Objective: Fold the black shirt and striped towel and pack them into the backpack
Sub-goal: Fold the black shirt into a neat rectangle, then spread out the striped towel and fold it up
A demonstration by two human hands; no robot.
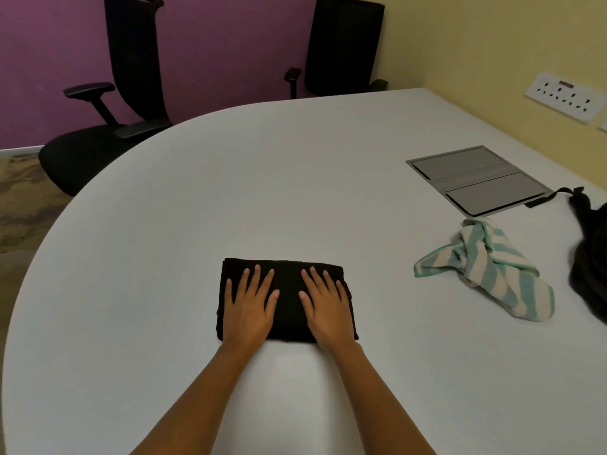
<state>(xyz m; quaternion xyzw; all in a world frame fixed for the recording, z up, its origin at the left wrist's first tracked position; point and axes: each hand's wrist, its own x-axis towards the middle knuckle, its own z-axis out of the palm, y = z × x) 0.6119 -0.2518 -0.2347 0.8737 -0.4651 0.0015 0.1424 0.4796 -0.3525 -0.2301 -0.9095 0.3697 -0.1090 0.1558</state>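
Observation:
The black shirt (288,284) lies folded into a compact rectangle on the white table (295,178), right in front of me. My left hand (249,307) presses flat on its left half with fingers spread and straight. My right hand (325,307) lies flat on the right half in the same way. The striped towel (486,267), teal and cream, sits crumpled to the right, apart from both hands. The black backpack (591,257) lies at the right edge of the view, partly cut off, with a strap (551,196) reaching left.
A grey hinged cable hatch (476,178) is set into the table at the back right. Two black office chairs (124,103) (341,47) stand beyond the rounded far edge. A socket panel (565,96) is on the yellow wall.

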